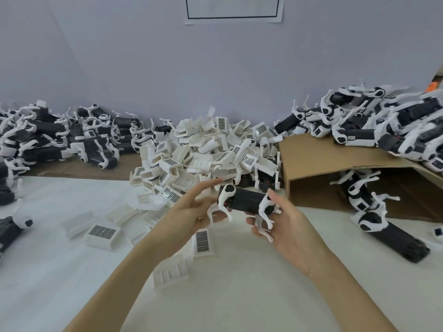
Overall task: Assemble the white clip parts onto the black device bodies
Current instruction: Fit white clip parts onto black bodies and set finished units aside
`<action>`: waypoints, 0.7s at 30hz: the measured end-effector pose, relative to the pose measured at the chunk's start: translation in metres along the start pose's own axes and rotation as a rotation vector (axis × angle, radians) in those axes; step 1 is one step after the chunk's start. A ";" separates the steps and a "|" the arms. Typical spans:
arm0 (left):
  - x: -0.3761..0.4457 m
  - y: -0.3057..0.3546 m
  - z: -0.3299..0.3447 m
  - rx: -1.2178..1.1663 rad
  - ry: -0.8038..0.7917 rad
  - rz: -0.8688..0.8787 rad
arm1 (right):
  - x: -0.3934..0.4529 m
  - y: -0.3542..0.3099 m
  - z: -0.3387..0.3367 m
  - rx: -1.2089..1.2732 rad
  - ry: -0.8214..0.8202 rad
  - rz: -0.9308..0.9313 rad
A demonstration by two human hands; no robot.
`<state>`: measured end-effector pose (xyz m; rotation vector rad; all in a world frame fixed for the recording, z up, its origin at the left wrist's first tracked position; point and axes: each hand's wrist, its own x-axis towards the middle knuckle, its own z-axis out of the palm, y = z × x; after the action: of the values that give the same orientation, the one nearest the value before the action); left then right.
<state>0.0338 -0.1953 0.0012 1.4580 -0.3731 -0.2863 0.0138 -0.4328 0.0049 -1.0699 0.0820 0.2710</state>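
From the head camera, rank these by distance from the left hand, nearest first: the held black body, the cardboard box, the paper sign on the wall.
From the left hand:
1. Black body: right beside it, gripped by the right hand.
2. Cardboard box: farther off to the right, on the table.
3. Paper sign: farthest, high on the back wall.

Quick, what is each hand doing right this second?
Left hand: open, fingers straight, reaching toward the pile of white clip parts.
Right hand: grip closed around the black device body.
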 end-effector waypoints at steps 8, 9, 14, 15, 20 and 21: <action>0.000 0.003 0.017 -0.005 0.229 -0.028 | 0.003 0.012 0.006 -0.178 0.011 -0.218; -0.001 0.003 0.018 0.011 0.249 -0.005 | 0.003 0.013 0.006 -0.201 0.006 -0.221; -0.007 0.006 0.021 0.182 0.277 0.197 | 0.001 0.015 0.005 -0.230 -0.043 -0.223; -0.008 0.006 0.021 0.196 0.266 0.224 | 0.001 0.014 0.004 -0.221 -0.054 -0.237; -0.009 0.009 0.018 0.233 0.202 0.260 | 0.002 0.013 -0.001 -0.263 -0.097 -0.294; -0.010 0.010 0.017 0.253 0.179 0.251 | 0.003 0.013 -0.002 -0.266 -0.105 -0.296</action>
<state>0.0172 -0.2061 0.0118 1.6505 -0.4536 0.0968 0.0133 -0.4281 -0.0077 -1.3118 -0.2114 0.0699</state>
